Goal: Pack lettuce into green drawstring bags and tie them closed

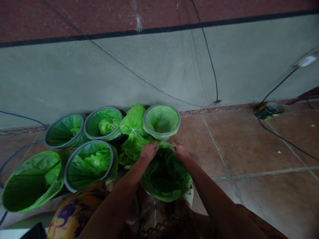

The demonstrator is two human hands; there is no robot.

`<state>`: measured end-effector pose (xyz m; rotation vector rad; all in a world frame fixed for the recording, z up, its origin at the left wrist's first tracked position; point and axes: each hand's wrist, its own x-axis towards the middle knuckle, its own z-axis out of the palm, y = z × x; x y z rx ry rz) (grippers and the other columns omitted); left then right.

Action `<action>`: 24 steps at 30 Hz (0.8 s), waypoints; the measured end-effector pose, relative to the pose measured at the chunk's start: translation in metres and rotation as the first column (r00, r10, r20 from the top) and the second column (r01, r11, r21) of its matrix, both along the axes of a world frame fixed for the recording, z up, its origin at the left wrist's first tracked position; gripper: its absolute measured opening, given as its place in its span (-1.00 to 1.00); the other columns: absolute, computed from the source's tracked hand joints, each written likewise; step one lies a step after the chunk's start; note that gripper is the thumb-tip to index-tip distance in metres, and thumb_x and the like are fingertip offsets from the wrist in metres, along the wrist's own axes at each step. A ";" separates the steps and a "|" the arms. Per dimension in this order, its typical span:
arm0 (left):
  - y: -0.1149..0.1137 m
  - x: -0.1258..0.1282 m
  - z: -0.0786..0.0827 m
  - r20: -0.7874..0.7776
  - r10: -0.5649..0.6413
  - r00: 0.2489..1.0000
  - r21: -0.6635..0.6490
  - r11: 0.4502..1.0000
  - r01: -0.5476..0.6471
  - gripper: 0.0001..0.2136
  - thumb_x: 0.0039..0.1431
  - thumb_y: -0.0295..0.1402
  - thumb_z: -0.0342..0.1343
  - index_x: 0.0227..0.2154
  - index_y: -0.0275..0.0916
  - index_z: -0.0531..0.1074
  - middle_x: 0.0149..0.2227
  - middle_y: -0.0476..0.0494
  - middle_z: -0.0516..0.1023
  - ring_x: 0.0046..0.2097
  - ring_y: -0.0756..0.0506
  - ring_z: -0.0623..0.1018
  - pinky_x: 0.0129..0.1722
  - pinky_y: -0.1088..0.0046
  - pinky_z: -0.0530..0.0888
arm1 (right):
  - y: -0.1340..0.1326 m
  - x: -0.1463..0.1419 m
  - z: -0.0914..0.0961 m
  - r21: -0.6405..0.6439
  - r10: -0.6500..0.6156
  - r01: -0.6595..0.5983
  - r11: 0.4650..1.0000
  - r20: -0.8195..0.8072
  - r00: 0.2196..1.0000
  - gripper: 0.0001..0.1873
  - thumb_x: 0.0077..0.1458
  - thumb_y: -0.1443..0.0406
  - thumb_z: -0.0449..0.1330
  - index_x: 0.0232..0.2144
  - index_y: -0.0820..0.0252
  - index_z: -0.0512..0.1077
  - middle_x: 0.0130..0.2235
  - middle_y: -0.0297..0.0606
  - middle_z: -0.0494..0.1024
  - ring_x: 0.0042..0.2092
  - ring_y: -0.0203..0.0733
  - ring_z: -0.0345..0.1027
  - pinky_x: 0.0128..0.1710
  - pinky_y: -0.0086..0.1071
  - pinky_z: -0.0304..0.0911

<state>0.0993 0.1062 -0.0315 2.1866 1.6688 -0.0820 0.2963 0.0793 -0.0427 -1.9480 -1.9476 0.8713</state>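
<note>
Terracotta floor tiles [249,146] meet a grey wall [149,59], where lined bins [161,121] crowd together (five, all green-bagged). The left hand [149,151] and right hand [179,151] both pinch the far edge of a green bin liner [164,177] directly below them. Opening it looks half done and seems to need an even outward stretch.

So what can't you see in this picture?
Head view: the bin under the bag is almost all covered by it.
Inside the tied bags: plastic hides it.
The thing by the wall, right: too blurred to name.
Fingertips of left hand and right hand: buried in the bag's rim.
</note>
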 end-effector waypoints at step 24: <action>0.022 0.021 0.025 0.197 0.027 0.980 0.198 0.978 -0.066 -0.71 0.30 -0.29 -0.05 -0.02 -0.22 0.44 0.01 -0.20 0.54 0.05 -0.15 0.48 0.11 0.28 0.33 | -0.004 0.026 0.026 0.125 -0.310 0.299 0.946 0.072 0.948 -0.58 0.30 0.22 -0.10 0.01 0.26 0.43 0.01 -0.03 0.52 0.02 -0.10 0.41 -0.01 -0.39 0.21</action>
